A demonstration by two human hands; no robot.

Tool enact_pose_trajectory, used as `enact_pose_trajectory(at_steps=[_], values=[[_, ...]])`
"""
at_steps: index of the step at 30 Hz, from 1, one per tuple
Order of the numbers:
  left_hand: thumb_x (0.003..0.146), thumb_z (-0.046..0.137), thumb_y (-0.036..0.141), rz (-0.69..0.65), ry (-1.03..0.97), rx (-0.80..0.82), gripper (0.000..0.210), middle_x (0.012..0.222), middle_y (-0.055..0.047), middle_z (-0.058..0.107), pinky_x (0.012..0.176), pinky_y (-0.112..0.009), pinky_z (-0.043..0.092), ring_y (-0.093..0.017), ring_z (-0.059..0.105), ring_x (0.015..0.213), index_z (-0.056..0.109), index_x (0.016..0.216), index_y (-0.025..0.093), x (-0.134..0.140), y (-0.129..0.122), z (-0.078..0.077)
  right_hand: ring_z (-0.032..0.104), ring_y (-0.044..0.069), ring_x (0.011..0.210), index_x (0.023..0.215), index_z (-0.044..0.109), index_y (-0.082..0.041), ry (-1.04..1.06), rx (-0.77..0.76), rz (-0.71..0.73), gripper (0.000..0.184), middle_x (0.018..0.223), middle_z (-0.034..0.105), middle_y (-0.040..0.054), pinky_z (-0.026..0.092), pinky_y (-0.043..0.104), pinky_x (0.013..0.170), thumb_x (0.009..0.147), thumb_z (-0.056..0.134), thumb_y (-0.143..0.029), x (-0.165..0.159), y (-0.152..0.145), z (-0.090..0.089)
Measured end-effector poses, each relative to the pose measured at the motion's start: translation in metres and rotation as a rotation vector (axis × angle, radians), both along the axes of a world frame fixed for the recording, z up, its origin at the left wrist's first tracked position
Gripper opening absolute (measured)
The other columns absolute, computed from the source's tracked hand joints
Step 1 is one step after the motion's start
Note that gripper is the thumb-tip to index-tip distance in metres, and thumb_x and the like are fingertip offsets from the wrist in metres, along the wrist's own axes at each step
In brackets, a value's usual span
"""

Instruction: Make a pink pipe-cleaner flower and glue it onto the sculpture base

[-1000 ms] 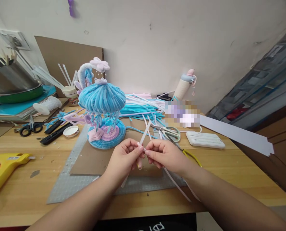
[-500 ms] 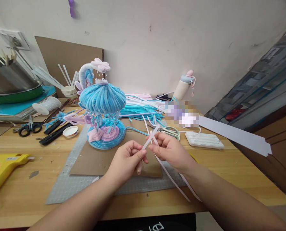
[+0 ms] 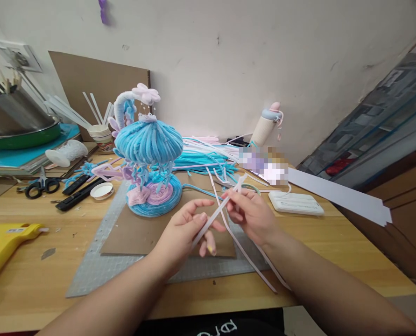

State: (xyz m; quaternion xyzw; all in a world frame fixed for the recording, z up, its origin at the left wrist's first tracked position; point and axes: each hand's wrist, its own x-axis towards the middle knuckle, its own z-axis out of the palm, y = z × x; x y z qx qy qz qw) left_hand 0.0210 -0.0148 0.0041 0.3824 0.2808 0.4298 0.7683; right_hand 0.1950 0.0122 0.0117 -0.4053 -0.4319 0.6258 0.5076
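Observation:
My right hand (image 3: 251, 212) pinches pale, nearly white pipe cleaners (image 3: 216, 213) between thumb and fingertips, their tips rising together above the pinch. The other part slants down to my left hand (image 3: 190, 228), crossing beside its thumb and in front of its fingers. Those fingers are spread apart and do not grip it firmly. Pale pink pipe cleaners (image 3: 244, 249) lie beneath the right hand and run over the table's front edge. Left of the hands stands a blue fuzzy jellyfish-shaped lamp figure (image 3: 150, 140) on a coiled blue and pink base (image 3: 174, 200).
Brown cardboard (image 3: 137, 238) lies on a grey cutting mat (image 3: 88, 275). A yellow glue gun (image 3: 8, 245), black scissors (image 3: 42, 184) and a utility knife (image 3: 80, 195) lie left. Behind are loose blue pipe cleaners (image 3: 200, 161), a bottle (image 3: 264, 128) and a white power strip (image 3: 295, 203).
The two pale stems that crossed in an X are now brought together in my right fingers. My left fingers have loosened and spread, slightly lower.

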Motion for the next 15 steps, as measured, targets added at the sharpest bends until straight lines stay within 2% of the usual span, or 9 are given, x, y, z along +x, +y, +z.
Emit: enact_pose_trajectory(at_steps=[2,4,6,8,10,11,13,15], values=[[0.079,0.072,0.021,0.048,-0.147,-0.019,0.029,0.094,-0.010,0.077,0.057,-0.019,0.053,-0.014,0.072,0.071,0.062,0.107,0.017,-0.002,-0.001,0.004,0.032,0.003,0.040,0.080,0.067,-0.017,0.085,0.002,-0.060,0.025,0.060,0.059,-0.0037,0.018,0.019,0.039,0.071,0.076,-0.039,0.002,0.003,0.002],[0.074,0.076,0.012,0.098,-0.246,-0.036,0.034,0.106,-0.008,0.075,0.076,-0.021,0.055,-0.015,0.071,0.092,0.067,0.106,0.018,-0.003,0.000,0.006,0.031,0.004,0.040,0.082,0.065,-0.019,0.132,0.006,-0.065,0.024,0.063,0.062,-0.0035,0.018,0.019,0.039,0.070,0.077,-0.036,0.002,0.003,0.001],[0.072,0.078,0.012,0.169,-0.274,-0.037,0.036,0.101,-0.004,0.075,0.079,-0.019,0.054,-0.013,0.069,0.090,0.069,0.106,0.020,-0.004,0.002,0.004,0.032,0.004,0.040,0.084,0.065,-0.020,0.118,0.049,-0.028,0.023,0.064,0.064,-0.0029,0.019,0.020,0.040,0.072,0.077,-0.036,0.001,0.000,0.000],[0.075,0.079,0.021,0.269,-0.249,-0.022,0.024,0.087,-0.002,0.074,0.074,-0.018,0.053,-0.010,0.067,0.079,0.072,0.097,0.019,-0.003,0.005,0.001,0.037,0.005,0.044,0.088,0.067,-0.020,0.018,0.128,0.064,0.024,0.066,0.066,-0.0009,0.022,0.021,0.042,0.074,0.078,-0.036,0.002,-0.004,-0.001],[0.078,0.076,0.029,0.361,-0.234,-0.012,0.015,0.087,-0.002,0.073,0.075,-0.021,0.054,-0.011,0.066,0.080,0.072,0.085,0.017,-0.003,0.007,-0.002,0.042,0.008,0.048,0.094,0.068,-0.019,-0.065,0.226,0.155,0.032,0.065,0.066,0.0006,0.026,0.022,0.045,0.075,0.077,-0.043,0.005,-0.006,0.001],[0.079,0.075,0.031,0.386,-0.241,-0.014,0.015,0.092,-0.003,0.073,0.079,-0.023,0.054,-0.013,0.066,0.086,0.070,0.081,0.017,-0.002,0.008,-0.002,0.042,0.008,0.049,0.096,0.068,-0.019,-0.055,0.281,0.143,0.037,0.062,0.063,0.0002,0.027,0.022,0.045,0.077,0.073,-0.051,0.008,-0.006,0.003],[0.081,0.073,0.034,0.377,-0.262,-0.025,0.019,0.096,-0.005,0.073,0.085,-0.030,0.054,-0.017,0.066,0.093,0.065,0.077,0.017,-0.002,0.007,-0.001,0.037,0.009,0.046,0.097,0.066,-0.021,0.058,0.372,0.008,0.048,0.055,0.055,-0.0024,0.026,0.023,0.044,0.083,0.056,-0.066,0.014,-0.004,0.008],[0.083,0.070,0.036,0.330,-0.258,-0.024,0.022,0.075,-0.003,0.070,0.080,-0.031,0.055,-0.015,0.066,0.076,0.061,0.077,0.017,-0.001,0.005,0.000,0.030,0.008,0.043,0.089,0.062,-0.023,0.144,0.392,-0.154,0.046,0.051,0.045,-0.0050,0.021,0.022,0.043,0.088,0.047,-0.066,0.018,0.000,0.011]])
